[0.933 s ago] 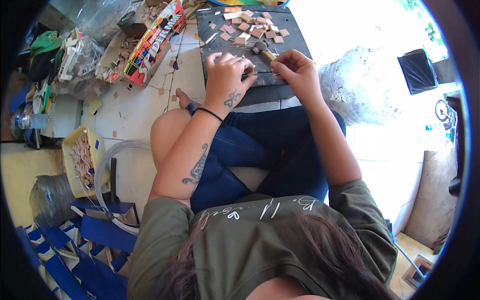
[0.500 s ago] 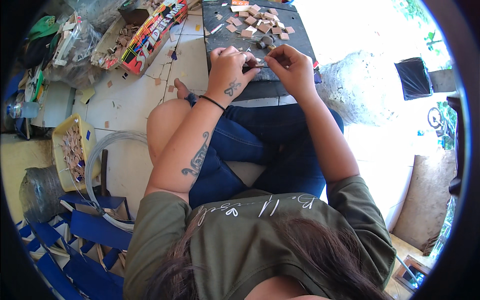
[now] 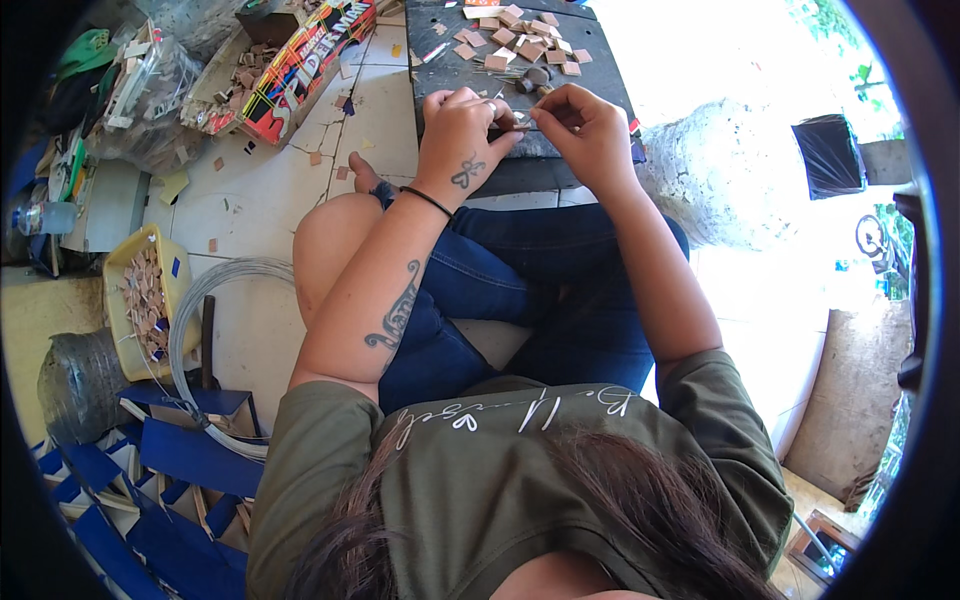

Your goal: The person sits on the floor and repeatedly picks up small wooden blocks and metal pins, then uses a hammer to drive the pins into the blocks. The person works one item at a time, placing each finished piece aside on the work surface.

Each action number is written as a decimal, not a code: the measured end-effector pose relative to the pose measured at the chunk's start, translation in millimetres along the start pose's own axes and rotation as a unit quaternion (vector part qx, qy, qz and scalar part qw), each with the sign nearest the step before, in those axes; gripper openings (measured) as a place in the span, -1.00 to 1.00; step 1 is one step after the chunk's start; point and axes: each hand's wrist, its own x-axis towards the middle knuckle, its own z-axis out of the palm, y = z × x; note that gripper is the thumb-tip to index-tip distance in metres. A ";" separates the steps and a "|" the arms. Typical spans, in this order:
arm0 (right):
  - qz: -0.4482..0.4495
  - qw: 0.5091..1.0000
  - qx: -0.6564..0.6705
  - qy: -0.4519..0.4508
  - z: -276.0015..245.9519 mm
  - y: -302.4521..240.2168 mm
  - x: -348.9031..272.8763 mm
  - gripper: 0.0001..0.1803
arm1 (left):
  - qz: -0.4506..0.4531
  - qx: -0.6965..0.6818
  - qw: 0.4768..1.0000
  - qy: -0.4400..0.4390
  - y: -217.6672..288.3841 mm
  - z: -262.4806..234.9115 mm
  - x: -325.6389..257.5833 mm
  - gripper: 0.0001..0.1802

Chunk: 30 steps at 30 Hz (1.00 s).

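My left hand [image 3: 462, 137] is closed at the near edge of a low black table [image 3: 440, 85], pinching a small wooden piece [image 3: 519, 127] between thumb and fingers. Close beside it, my right hand [image 3: 588, 135] has thumb and forefinger pressed together at that piece; what they hold is too small to make out. Just beyond my hands lies a dark rounded metal tool [image 3: 535, 78], with thin wires or nails near it. Several small square wooden tiles [image 3: 530, 48] are scattered on the far part of the table, and a thin white stick [image 3: 433, 52] lies at its left.
At left stand a colourful cardboard box [image 3: 290, 85] of wood pieces, a yellow tub [image 3: 183, 290] of small tiles, and a wire coil [image 3: 180, 345]. Blue box-like pieces [image 3: 160, 500] pile up at lower left. A whitish rounded sack-like bulk [image 3: 700, 170] stands right of the table.
My hands stay almost in place, fingertips still close together; the right thumb and forefinger have shifted slightly. The view has tilted a little.
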 end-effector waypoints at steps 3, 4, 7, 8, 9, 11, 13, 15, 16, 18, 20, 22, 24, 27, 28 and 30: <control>-0.002 1.000 0.004 0.001 0.5 0.5 -0.3 -0.85 | 0.001 0.004 1.000 0.006 -0.6 1.1 0.1 -0.86; -0.004 1.000 0.006 0.001 0.6 0.7 -0.3 -0.85 | 0.001 0.003 1.000 0.006 -0.8 1.4 0.1 -0.86; -0.009 1.000 0.000 -0.002 0.4 1.1 0.6 -0.84 | -0.002 0.002 1.000 0.002 -1.0 1.9 0.2 -0.86; -0.007 1.000 0.000 -0.005 0.4 1.1 1.1 -0.84 | -0.002 0.001 1.000 0.001 -1.0 1.9 0.2 -0.86; -0.008 1.000 0.001 -0.006 0.3 1.2 1.5 -0.84 | -0.004 0.002 1.000 -0.001 -0.8 1.8 0.3 -0.86; -0.010 1.000 -0.001 -0.007 0.1 1.1 1.9 -0.84 | -0.001 0.003 1.000 -0.001 -0.5 1.4 0.3 -0.86; -0.012 1.000 -0.008 -0.008 0.0 1.0 1.9 -0.84 | -0.001 0.004 1.000 -0.001 -0.1 1.1 0.3 -0.86; -0.011 1.000 -0.001 -0.008 0.2 0.6 1.8 -0.85 | 0.001 0.004 1.000 0.003 -0.1 1.3 0.3 -0.86; -0.011 1.000 0.002 -0.008 0.4 0.4 2.0 -0.85 | -0.001 0.004 1.000 -0.001 -0.1 1.4 0.1 -0.86; -0.022 1.000 -0.007 -0.017 0.1 -0.5 2.7 -0.85 | -0.001 0.004 1.000 0.000 -0.3 1.7 0.3 -0.86; -0.033 0.999 -0.016 -0.024 -0.6 -1.8 4.0 -0.85 | -0.001 0.005 1.000 0.002 -1.0 1.4 1.1 -0.86; -0.043 0.998 -0.025 -0.028 -1.1 -3.7 5.5 -0.85 | -0.007 0.005 1.000 -0.004 0.2 0.9 0.1 -0.86; -0.052 0.997 -0.038 -0.031 -1.3 -5.6 6.9 -0.85 | -0.022 0.009 1.000 -0.020 1.0 0.1 0.9 -0.88; -0.057 0.997 -0.049 -0.029 -1.2 -7.4 8.3 -0.84 | -0.036 -0.077 0.996 -0.001 3.9 3.0 4.3 -0.90; -0.046 0.997 -0.056 -0.029 -1.0 -7.3 8.9 -0.84 | -0.024 -0.087 0.996 0.010 4.4 4.4 6.1 -0.89; -0.030 0.998 -0.047 -0.033 -2.0 -6.0 8.1 -0.83 | 0.000 -0.108 0.994 0.034 4.5 6.9 10.1 -0.86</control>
